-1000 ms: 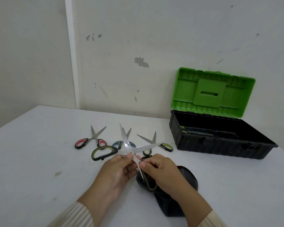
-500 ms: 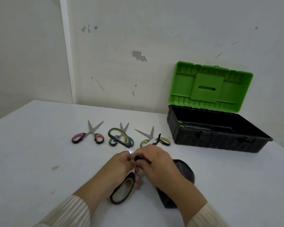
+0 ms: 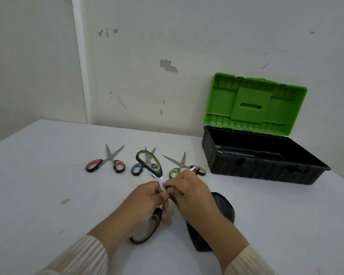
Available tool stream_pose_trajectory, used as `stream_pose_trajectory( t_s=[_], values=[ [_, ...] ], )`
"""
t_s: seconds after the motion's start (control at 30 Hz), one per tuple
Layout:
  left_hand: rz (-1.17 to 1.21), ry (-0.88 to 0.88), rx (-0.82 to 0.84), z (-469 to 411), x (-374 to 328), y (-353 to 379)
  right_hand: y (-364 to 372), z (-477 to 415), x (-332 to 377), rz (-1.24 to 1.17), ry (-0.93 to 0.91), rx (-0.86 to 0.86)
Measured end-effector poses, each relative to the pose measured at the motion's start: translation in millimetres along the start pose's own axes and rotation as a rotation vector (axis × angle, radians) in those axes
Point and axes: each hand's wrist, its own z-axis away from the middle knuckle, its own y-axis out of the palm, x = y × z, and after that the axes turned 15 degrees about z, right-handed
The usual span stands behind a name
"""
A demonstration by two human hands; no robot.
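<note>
Above the white table (image 3: 38, 185), my left hand (image 3: 145, 203) and my right hand (image 3: 189, 192) meet around a large pair of black-and-green scissors (image 3: 149, 161). One handle loop points up and away, the other handle loop hangs below my left hand. The blades are hidden between my fingers; both hands pinch them at the middle. A black cloth (image 3: 222, 207) lies under my right wrist.
Three smaller scissors lie in a row behind my hands: red-handled (image 3: 105, 164), blue-handled (image 3: 137, 168) and green-handled (image 3: 184, 168). An open black toolbox (image 3: 262, 165) with an upright green lid (image 3: 254, 104) stands at the right, with something green-tipped inside. A wall is close behind.
The scissors were turned over: a second ago the blades pointed up and apart, now the handles stick out above and below my hands. My hands stayed together over the cloth.
</note>
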Motion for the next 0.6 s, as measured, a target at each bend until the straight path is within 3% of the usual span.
stream_pose_trajectory(
  t_s=[0.07, 0.23, 0.3, 0.4, 0.5, 0.6],
  values=[
    [-0.009, 0.009, 0.001, -0.7, 0.3, -2.3, 3.1, -1.3, -2.0, 0.11, -0.05, -0.114],
    [-0.085, -0.004, 0.075, -0.7, -0.1, -10.6, -15.4, -6.8, -33.9, -0.026, 0.344, -0.284],
    [-0.013, 0.019, 0.045, -0.4, -5.6, -13.8, -18.1, -3.5, -49.2, -0.163, 0.542, -0.313],
    [-0.013, 0.165, -0.12, -3.5, -12.6, -19.7, -21.1, -0.9, -54.6, -0.528, 0.633, -0.339],
    [-0.581, 0.621, -0.342, -7.1, -4.4, -32.3, -28.9, -0.9, -40.4, -0.752, 0.518, -0.221],
    [-0.938, 0.876, -0.33, -12.1, 9.6, -38.8, -27.6, 1.7, -25.7, -0.857, 0.408, 0.025]
  ],
)
